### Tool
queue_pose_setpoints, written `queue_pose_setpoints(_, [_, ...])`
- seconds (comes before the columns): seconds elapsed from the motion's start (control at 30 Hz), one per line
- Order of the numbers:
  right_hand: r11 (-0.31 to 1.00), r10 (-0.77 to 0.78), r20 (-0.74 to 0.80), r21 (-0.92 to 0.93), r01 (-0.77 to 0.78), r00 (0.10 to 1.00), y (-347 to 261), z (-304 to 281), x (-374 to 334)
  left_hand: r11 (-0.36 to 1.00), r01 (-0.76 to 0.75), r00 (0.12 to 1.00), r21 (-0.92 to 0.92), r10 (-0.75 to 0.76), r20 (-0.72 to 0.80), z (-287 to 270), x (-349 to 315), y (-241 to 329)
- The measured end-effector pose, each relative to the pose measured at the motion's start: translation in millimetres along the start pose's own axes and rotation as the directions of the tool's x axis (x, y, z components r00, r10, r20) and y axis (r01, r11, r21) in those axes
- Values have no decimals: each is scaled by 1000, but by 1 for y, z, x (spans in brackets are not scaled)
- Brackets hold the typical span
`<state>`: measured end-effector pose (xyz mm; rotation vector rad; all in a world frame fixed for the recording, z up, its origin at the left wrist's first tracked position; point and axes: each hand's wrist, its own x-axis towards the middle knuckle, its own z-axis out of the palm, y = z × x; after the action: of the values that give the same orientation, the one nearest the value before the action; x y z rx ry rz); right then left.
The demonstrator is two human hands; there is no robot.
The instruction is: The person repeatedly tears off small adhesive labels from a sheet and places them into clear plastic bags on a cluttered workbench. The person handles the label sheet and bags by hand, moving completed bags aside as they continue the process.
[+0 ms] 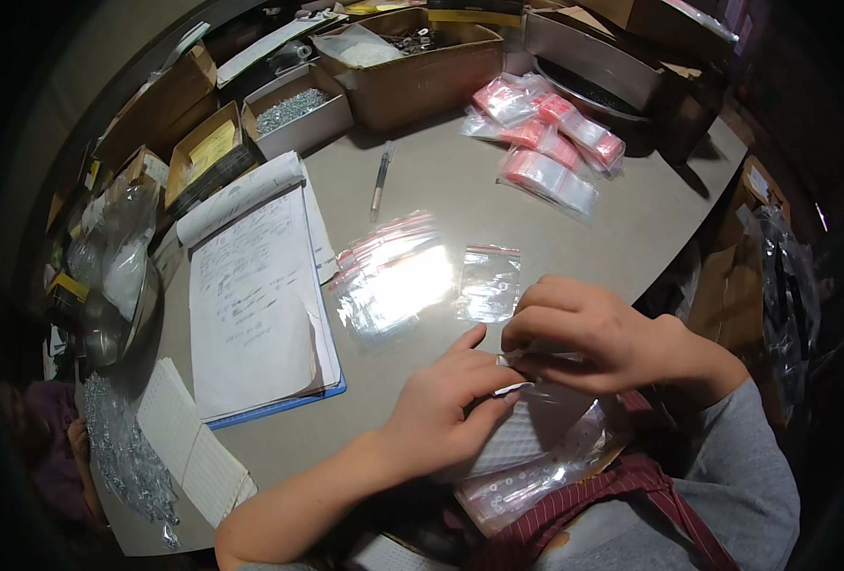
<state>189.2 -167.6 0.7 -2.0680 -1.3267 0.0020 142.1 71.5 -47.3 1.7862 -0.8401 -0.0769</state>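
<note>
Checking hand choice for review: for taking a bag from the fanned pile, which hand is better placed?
Likely the left hand: it is nearer the pile of clear bags; the right hand is farther to the right.

Your broadest lane over the surface (631,243) runs beyond your right hand (584,333), between the single clear bag (490,285) and the bundles of red-edged bags (546,181), out toward the right edge. Straight ahead, you can pass on either side of the pen (381,181) until the large brown box (422,90) and the white box (307,133) wall off the far side. The fanned clear bags (384,276) lie close beside the papers (250,305), leaving you little room between. Leftward, a bare strip separates the papers from your left hand (450,409) and its forearm; the notebook (193,443) and bagged metal parts (127,447) obstruct its outer end.
</note>
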Motion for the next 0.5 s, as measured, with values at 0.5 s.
queue_pose_setpoints(0.5, [931, 359, -17, 77, -356, 933, 39, -9, 37, 999, 32, 999, 3, -32, 39, -3, 5, 4])
